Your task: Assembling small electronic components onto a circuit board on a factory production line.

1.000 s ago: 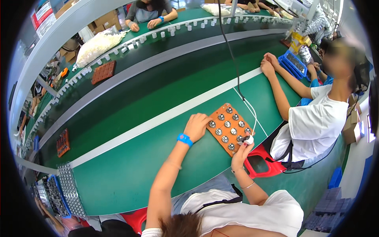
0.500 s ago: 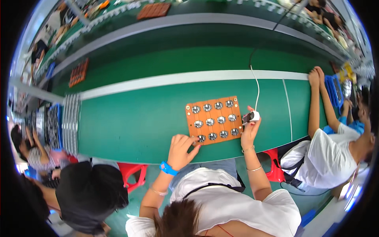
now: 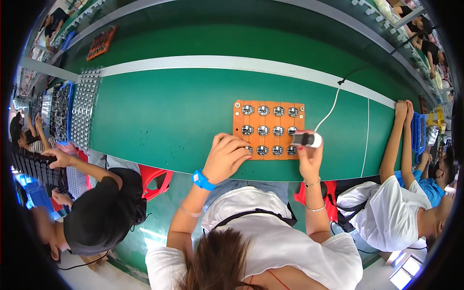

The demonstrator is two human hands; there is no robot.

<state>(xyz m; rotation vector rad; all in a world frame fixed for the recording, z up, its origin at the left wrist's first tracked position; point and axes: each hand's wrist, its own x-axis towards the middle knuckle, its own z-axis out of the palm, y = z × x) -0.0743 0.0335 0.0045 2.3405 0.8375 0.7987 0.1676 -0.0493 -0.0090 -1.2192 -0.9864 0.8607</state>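
Observation:
In front of me on the green table lies an orange board [image 3: 255, 121], bearing three rows of round, shiny black-and-silver parts [image 3: 263, 130]. My right hand [image 3: 311, 160] is closed round a small white-and-black handheld device [image 3: 305, 139] with a white cable [image 3: 330, 112]. Its dark end overlaps the board's right column, near the middle and bottom rows; whether it touches a part I cannot tell. My left hand [image 3: 227, 155], with a blue band at the wrist, has its fingers bent and drawn together at the board's lower-left corner, partly covering the corner part.
Clear trays of small parts [image 3: 86, 108] stand at the table's left end. Another orange board [image 3: 101, 42] lies beyond the white strip [image 3: 203, 62]. People sit on both sides; one person's forearms [image 3: 397, 137] rest on the right of the table. Blue trays [image 3: 418, 133] are beyond.
My right hand has brought the device from beside the board's right edge to over its right column. My left hand stays at the lower-left corner. The view has shifted.

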